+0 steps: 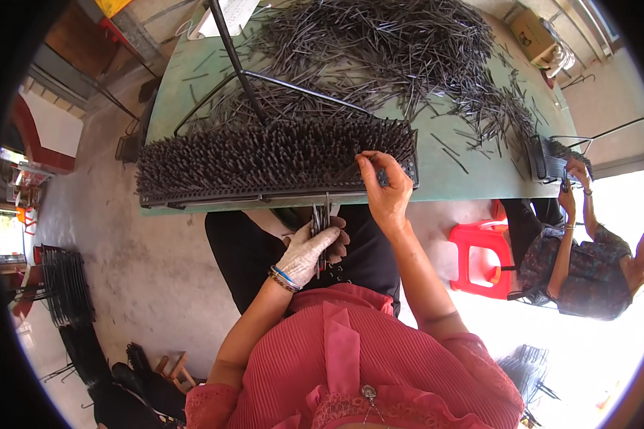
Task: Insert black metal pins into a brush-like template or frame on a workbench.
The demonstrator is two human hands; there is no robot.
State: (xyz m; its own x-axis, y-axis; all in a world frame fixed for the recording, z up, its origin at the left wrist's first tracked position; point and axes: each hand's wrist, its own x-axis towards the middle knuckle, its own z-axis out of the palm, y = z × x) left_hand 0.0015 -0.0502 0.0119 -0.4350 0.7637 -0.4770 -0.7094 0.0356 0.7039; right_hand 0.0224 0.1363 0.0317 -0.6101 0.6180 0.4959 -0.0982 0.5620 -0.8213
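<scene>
A long black rack (279,159) lies along the near edge of the table, its perforated face crowded with upright dark strips. My right hand (388,187) is bare and closed in a pinch over the rack's right end; whatever sits between the fingertips is too small to make out. Below the table edge, my left hand (311,250) wears a pale glove and grips a bundle of thin dark strips (320,222) standing roughly upright. A dark metal frame (265,80) rises behind the rack.
Loose dark strips (408,43) are heaped across the green table (436,187). On the right, a co-worker (576,268) handles a similar rack (547,159) beside a red plastic stool (479,257). A cardboard box (531,36) stands beyond. Black racks (66,286) are stacked on the left.
</scene>
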